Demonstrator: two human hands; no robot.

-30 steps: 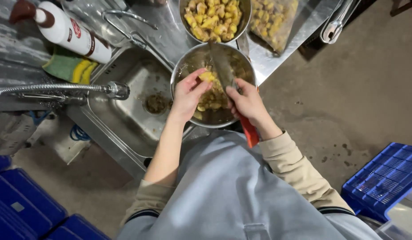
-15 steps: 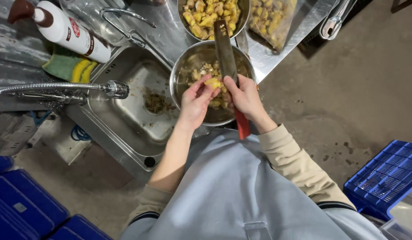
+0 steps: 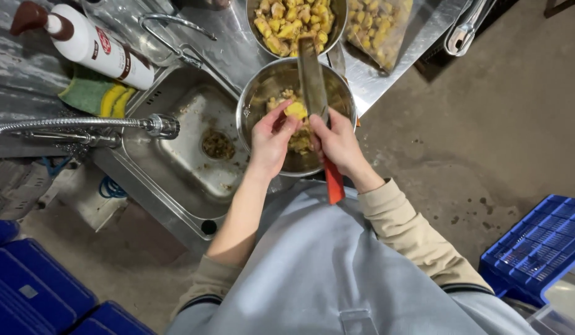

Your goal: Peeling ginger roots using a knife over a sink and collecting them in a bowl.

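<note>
My left hand (image 3: pixel 269 141) pinches a yellow chunk of food (image 3: pixel 295 110) over a steel bowl (image 3: pixel 253 98) holding peelings and scraps. My right hand (image 3: pixel 337 144) grips a long knife (image 3: pixel 312 77) with an orange-red handle, its blade pointing away from me and resting against the yellow chunk. A second steel bowl (image 3: pixel 341 25) just beyond is filled with yellow cut pieces.
A steel sink (image 3: pixel 182 155) with debris at its drain lies to the left, with a flexible tap (image 3: pixel 82 124) over it. A white bottle (image 3: pixel 92 43) and green-yellow sponge (image 3: pixel 98 94) sit behind. A clear bag of yellow pieces (image 3: pixel 380 28) lies right. Blue crates (image 3: pixel 535 245) stand on the floor.
Both hands have lifted slightly away from me over the bowl. The knife blade has gone from flat and low to pointing across the far bowl, still against the chunk.
</note>
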